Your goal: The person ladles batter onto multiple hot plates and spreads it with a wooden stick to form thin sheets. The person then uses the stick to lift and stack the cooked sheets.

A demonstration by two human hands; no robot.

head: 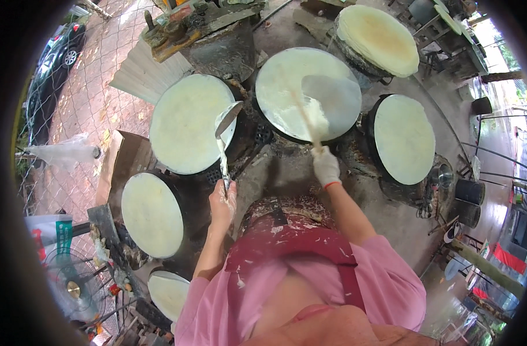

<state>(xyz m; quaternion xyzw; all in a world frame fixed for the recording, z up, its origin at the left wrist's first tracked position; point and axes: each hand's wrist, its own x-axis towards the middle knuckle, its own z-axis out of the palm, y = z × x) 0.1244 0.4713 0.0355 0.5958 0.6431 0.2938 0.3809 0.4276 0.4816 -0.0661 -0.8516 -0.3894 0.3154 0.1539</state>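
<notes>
My left hand, bare and smeared with batter, grips the handle of a metal ladle. Batter coats the handle, and the bowl is tilted over the right rim of a round griddle covered by a thin pale sheet. In a white glove, my right hand holds a wooden spreading stick, blurred, across the central griddle. Wet batter lies heaped near the stick's lower part. Pale batter covers much of that griddle, while a grey patch shows at its right.
A stack of thin flatbreads sits at the upper right. More batter-covered griddles stand right and left, with pale sheets at lower left. A cardboard box, wire fence and fan line the left side.
</notes>
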